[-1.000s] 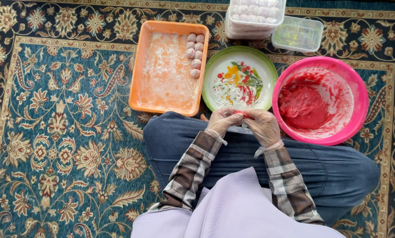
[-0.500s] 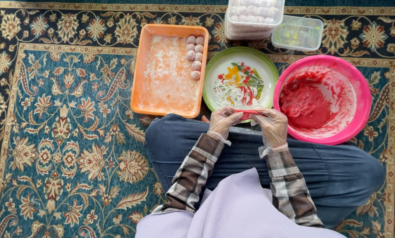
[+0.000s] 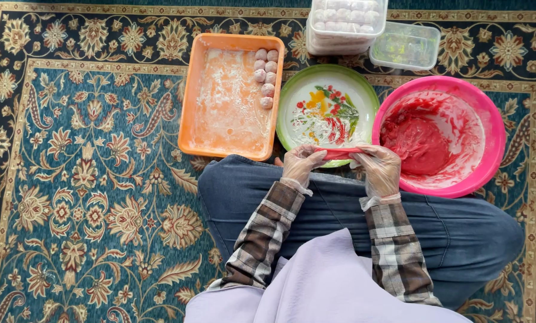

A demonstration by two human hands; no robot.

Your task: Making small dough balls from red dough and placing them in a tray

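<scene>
Both gloved hands, left hand (image 3: 301,164) and right hand (image 3: 380,168), pinch a red dough strip (image 3: 338,153) by its ends over the flowered plate (image 3: 363,96). Looks soft, probably sticky; support near the middle.

Patterned carpet (image 3: 88,197) left of the knees is open, free passage. Ahead is blocked: orange rectangular plastic tray (image 3: 226,119), round green-rimmed flowered plate (image 3: 369,96) and pink round plastic bowl (image 3: 489,137) sit nearly edge to edge. 2 clear plastic containers (image 3: 405,46) close off the far side.
</scene>
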